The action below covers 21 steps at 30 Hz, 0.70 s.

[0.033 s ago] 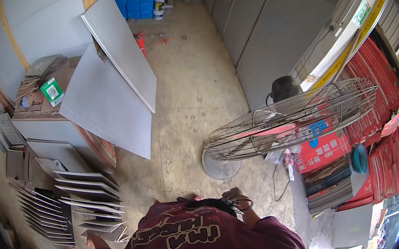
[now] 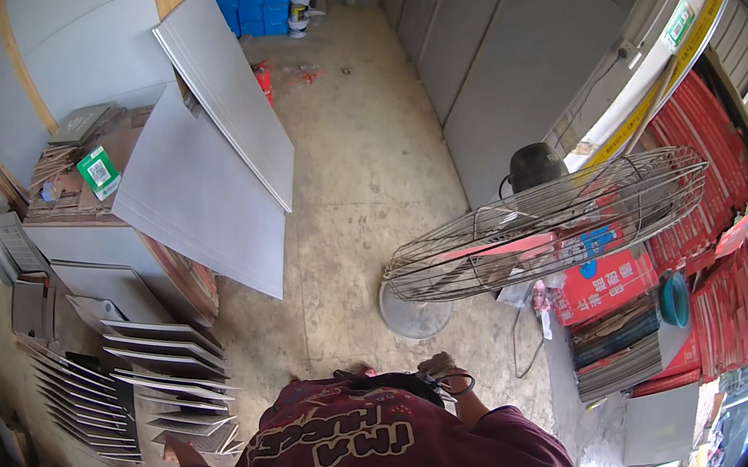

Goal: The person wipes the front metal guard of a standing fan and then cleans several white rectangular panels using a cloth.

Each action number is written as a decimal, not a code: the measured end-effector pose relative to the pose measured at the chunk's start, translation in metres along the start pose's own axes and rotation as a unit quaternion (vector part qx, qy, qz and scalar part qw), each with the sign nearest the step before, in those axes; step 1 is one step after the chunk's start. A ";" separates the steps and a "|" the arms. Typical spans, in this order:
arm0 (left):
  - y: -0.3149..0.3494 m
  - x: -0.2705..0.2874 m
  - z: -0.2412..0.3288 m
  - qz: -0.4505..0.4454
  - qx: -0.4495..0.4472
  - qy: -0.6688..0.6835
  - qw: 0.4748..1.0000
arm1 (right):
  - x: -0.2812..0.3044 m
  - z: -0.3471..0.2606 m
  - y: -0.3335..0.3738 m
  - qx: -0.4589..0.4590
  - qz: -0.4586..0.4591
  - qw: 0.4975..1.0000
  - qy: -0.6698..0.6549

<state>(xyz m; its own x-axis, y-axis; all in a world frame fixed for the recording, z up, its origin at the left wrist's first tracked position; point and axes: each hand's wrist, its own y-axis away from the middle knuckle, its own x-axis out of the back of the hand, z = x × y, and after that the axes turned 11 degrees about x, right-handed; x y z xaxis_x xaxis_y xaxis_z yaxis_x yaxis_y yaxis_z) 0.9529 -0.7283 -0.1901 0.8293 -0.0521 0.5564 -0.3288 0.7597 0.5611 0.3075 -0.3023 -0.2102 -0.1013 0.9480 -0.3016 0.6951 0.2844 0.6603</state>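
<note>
At the lower left my left hand (image 2: 177, 449) hangs beside a display rack of tilted tiles (image 2: 176, 365). Its fingers are mostly hidden, and I cannot tell whether it touches the lowest tiles. My right hand (image 2: 439, 367) is held in front of my waist with its fingers curled closed. A thin black loop (image 2: 466, 384) shows by its wrist, and dark material lies just beneath the hand. What the fingers hold, if anything, is hidden.
A large caged floor fan (image 2: 543, 226) stands ahead to the right, its cord on the floor. Large grey slabs (image 2: 211, 195) lean out on the left. Red boxes (image 2: 606, 279) are stacked at the right. Blue boxes (image 2: 263, 11) and buckets (image 2: 299, 0) stand far back near stairs.
</note>
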 end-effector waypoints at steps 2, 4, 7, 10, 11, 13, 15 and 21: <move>0.002 -0.014 0.007 0.021 0.043 0.008 0.999 | -0.001 0.001 -0.005 0.013 -0.009 0.999 0.033; 0.006 -0.032 0.019 0.036 0.079 0.022 0.996 | 0.003 0.002 -0.010 0.033 -0.018 0.997 0.062; 0.014 -0.053 0.034 0.044 0.110 0.046 0.992 | 0.011 0.004 -0.013 0.087 -0.040 0.989 0.114; 0.017 -0.065 0.049 0.050 0.130 0.056 0.989 | 0.012 0.003 -0.011 0.109 -0.028 0.984 0.140; 0.019 -0.073 0.053 0.049 0.134 0.057 0.988 | 0.013 0.003 -0.014 0.015 0.052 0.995 0.086; 0.025 -0.083 0.061 0.051 0.145 0.066 0.986 | 0.021 0.009 -0.015 0.126 -0.050 0.965 0.224; 0.034 -0.092 0.066 0.049 0.155 0.071 0.984 | 0.028 0.011 -0.024 0.121 -0.054 0.973 0.188; 0.040 -0.106 0.085 0.055 0.166 0.073 0.982 | 0.052 0.032 -0.045 0.123 -0.061 0.980 0.141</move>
<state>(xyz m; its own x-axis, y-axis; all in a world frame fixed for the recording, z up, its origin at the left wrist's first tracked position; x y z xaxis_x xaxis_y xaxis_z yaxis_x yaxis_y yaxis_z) 0.8136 -0.7471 -0.1747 0.8290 0.1300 0.5440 -0.5285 0.5004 0.6857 0.2935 -0.2702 -0.2778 -0.3635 0.9205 -0.1432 0.8123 0.3884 0.4350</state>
